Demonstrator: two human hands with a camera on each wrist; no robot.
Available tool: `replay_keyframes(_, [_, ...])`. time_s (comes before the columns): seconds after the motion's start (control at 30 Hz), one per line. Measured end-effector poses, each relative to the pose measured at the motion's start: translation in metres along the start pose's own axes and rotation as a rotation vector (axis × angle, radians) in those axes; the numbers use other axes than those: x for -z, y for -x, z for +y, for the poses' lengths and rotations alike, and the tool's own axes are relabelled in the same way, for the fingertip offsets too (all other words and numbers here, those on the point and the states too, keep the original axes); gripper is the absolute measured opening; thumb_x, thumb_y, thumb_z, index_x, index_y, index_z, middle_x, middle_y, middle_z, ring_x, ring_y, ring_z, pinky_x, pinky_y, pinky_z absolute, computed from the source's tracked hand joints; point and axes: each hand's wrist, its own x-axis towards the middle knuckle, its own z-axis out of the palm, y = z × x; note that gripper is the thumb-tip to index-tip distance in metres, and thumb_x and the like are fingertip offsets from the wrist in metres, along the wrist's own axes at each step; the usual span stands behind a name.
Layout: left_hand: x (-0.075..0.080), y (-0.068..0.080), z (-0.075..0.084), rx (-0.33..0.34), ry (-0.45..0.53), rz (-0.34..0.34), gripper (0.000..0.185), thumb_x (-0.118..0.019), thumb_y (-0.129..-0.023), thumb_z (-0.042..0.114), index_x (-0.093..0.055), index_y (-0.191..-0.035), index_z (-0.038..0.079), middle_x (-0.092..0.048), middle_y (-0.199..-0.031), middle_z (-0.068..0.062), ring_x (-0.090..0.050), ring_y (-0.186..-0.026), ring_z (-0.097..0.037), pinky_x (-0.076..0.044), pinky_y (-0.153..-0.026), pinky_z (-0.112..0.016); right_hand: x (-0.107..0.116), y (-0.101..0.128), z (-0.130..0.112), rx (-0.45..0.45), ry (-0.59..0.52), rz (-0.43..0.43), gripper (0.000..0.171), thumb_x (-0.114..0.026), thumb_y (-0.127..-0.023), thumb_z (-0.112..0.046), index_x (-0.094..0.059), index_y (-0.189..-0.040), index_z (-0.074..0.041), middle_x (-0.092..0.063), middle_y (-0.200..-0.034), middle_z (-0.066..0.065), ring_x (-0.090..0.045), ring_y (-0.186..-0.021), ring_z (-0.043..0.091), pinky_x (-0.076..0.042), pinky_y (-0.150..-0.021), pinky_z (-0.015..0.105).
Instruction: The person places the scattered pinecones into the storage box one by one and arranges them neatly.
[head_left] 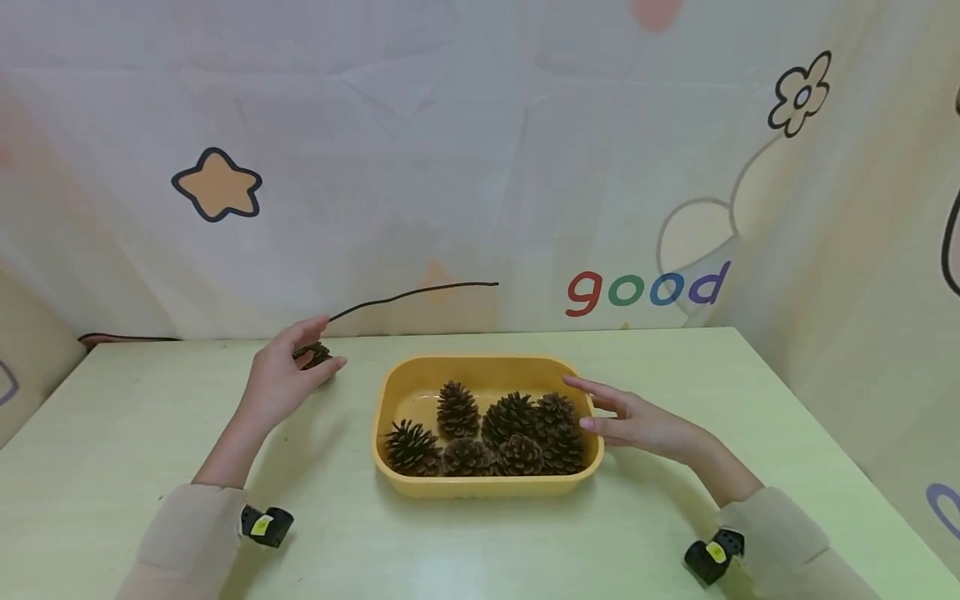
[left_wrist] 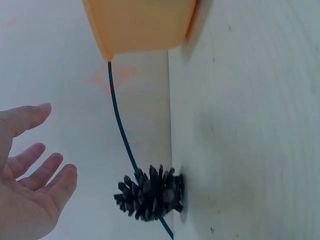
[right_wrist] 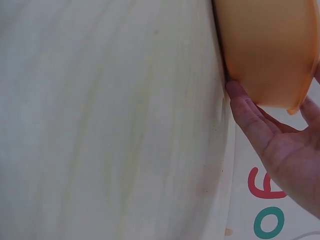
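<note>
The left hand [head_left: 281, 379] was spread, fingers relaxed, holding nothing; a wired pinecone [left_wrist: 150, 193] lay on the tabletop [head_left: 150, 433] just beyond its fingertips, its wire [head_left: 412, 293] arching away. The right hand [head_left: 637, 423] lay open with straight fingers touching the yellow tray [head_left: 487, 486], apparently steadying it. The loose pinecones [head_left: 487, 429] sat left of that hand.

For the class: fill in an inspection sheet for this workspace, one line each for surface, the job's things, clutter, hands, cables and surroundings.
Surface: pale green table.
Job's things: yellow tray of pine cones; single pine cone on a dark wire beside it.
Clutter: nothing seen.
Hands: left hand open beside the single pine cone; right hand open, fingers against the tray's side.
Cables: dark cable at table's back edge.
Surroundings: cartoon-print cloth backdrop.
</note>
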Motion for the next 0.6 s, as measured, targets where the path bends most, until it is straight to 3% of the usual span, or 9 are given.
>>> replay_keyframes(0.33, [0.014,-0.004,-0.023,0.093,-0.003,0.021,0.066,-0.066,-0.084,0.019,-0.033,-0.140,0.004,-0.037,-0.139,-0.020,-0.035,-0.126,-0.036,-0.037,-0.100,-0.046,-0.001,-0.001,-0.001,0.007,-0.005,-0.004,0.062,-0.052,-0.093,-0.028,-0.021,-0.146,-0.023,-0.007,-0.152,0.015,-0.009,-0.133,0.047,-0.042,-0.092,0.051])
replay_keyframes(0.6, [0.019,-0.012,-0.038,0.163,0.018,-0.021,0.072,-0.065,-0.085,0.026,-0.027,-0.142,0.003,-0.030,-0.143,-0.022,-0.030,-0.128,-0.040,-0.034,-0.101,-0.049,-0.001,-0.001,0.000,0.016,0.000,-0.007,0.062,-0.052,-0.093,-0.028,-0.021,-0.146,-0.022,-0.009,-0.151,0.015,-0.011,-0.133,0.047,-0.043,-0.092,0.051])
